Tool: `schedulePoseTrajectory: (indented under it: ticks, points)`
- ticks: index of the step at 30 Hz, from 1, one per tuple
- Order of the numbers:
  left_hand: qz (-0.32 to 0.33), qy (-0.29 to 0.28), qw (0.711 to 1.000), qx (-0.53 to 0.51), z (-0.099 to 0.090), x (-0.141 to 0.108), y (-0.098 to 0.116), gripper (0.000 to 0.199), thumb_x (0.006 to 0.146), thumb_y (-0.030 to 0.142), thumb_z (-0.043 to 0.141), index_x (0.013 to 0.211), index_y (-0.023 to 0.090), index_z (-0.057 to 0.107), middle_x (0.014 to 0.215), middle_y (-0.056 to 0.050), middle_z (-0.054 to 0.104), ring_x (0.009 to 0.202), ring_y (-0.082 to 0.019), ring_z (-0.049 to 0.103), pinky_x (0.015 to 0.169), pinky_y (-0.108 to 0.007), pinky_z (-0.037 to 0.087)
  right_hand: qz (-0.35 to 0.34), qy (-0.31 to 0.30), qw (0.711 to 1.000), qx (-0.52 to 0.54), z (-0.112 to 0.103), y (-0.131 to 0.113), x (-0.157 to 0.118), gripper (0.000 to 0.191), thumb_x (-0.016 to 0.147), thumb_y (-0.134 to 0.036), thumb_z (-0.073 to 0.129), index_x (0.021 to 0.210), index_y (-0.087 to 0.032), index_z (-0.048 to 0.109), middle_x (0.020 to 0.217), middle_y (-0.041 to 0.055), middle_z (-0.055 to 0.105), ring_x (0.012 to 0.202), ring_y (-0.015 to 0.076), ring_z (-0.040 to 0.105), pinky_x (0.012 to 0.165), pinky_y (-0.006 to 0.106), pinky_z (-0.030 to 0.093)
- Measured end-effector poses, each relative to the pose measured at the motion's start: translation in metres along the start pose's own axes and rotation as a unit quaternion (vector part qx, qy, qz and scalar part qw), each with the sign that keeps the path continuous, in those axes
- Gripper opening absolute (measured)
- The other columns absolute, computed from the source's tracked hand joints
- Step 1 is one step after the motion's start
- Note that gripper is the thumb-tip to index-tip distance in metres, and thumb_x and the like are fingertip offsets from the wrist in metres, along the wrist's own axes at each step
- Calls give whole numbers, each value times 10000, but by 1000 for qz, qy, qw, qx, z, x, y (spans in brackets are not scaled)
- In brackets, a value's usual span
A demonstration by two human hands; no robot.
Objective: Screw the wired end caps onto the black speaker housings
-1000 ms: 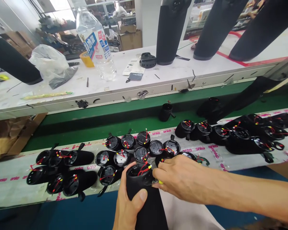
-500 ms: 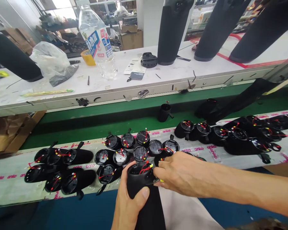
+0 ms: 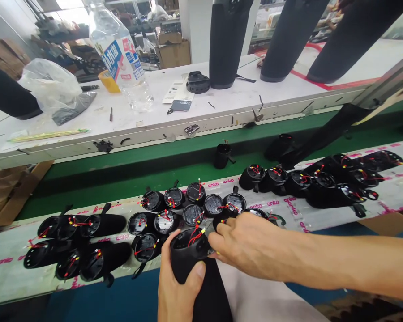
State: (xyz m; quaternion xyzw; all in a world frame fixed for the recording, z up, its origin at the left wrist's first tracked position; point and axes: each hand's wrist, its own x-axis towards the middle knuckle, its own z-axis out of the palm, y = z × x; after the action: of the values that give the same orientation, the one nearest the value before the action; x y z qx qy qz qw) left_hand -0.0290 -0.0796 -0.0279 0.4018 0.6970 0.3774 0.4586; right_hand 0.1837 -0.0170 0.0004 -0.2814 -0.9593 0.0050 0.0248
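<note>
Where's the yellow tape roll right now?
In the head view, the tape roll is at upper left on the white bench, just behind the bottle.

Left of centre, the green strip point(image 3: 121, 172) offers an open lane, interrupted at mid-frame by a black cup point(image 3: 222, 156). Wired cylinders point(image 3: 174, 197) crowd below; a clear bottle point(image 3: 122, 62) and tall black tubes point(image 3: 227, 44) obstruct above.

Left hand point(image 3: 179, 286) around a black cylinder point(image 3: 201, 277) with red wires point(image 3: 195, 237), right hand point(image 3: 238, 237) at its rim.
</note>
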Motion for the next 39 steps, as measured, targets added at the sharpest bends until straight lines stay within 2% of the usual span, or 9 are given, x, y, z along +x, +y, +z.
schedulePoseTrajectory:
  ticks: [3,9,16,22,25,28,31,36,39]
  points:
    - [9,8,1000,-12,0,1,-3,819,760,584,785,1460,206,594,1411,-142,738,1336,-389,660,1184,-526,455,3,22,1000,-10,5,0,-2,208,1178,-341,453,1024,-223,528,801,17,618,617,197,512,538,402,171]
    - [6,6,999,-38,0,0,-10,842,748,602,801,1470,222,591,1417,-150,735,1334,-416,652,1189,-573,426,24,20,999,-11,12,-7,-6,121,1118,-300,580,1036,-232,522,823,6,596,653,202,520,540,409,163]
    - [8,4,1000,-9,-2,1,-4,835,729,587,800,1453,220,605,1341,-130,782,1278,-396,699,1151,-531,489,0,10,1000,4,10,-2,-1,252,1181,-395,461,995,-237,522,770,5,618,583,198,524,539,415,153]
    - [-5,26,1000,10,2,-1,1,803,698,543,793,1415,222,627,1293,-123,800,1257,-418,715,1100,-549,526,-7,16,1000,-13,10,0,-4,181,1107,-343,620,980,-234,552,757,-3,595,586,191,500,543,426,143]
    - [-13,33,999,18,3,0,-1,811,694,545,782,1415,210,623,1305,-148,790,1264,-445,708,1084,-582,522,-18,26,999,-11,10,0,-2,184,1107,-330,625,965,-230,567,749,-5,570,592,191,483,534,429,149]
    - [-14,29,999,29,2,3,-4,822,692,559,783,1419,210,621,1302,-149,786,1245,-445,711,1091,-588,506,-35,21,999,-9,7,2,2,186,1117,-285,600,944,-222,576,732,-7,547,589,190,459,525,429,150]
    - [-5,20,999,30,2,4,-6,821,699,576,779,1417,211,619,1283,-141,788,1211,-423,724,1083,-567,516,-53,8,998,-13,2,4,3,95,1048,-149,609,981,-214,590,754,-9,540,595,192,451,517,423,154]
    - [-5,34,997,67,5,4,-3,800,709,544,773,1427,225,621,1285,-148,787,1193,-444,738,1004,-566,563,-78,-50,995,-25,-5,8,1,211,868,-13,623,968,-197,602,781,12,556,603,186,470,501,406,166]
    - [6,17,998,58,3,7,-6,815,720,551,798,1440,220,608,1310,-145,780,1205,-421,734,1039,-554,549,-74,-37,997,-4,0,10,5,148,952,-41,591,985,-183,613,777,15,589,595,179,499,502,397,179]
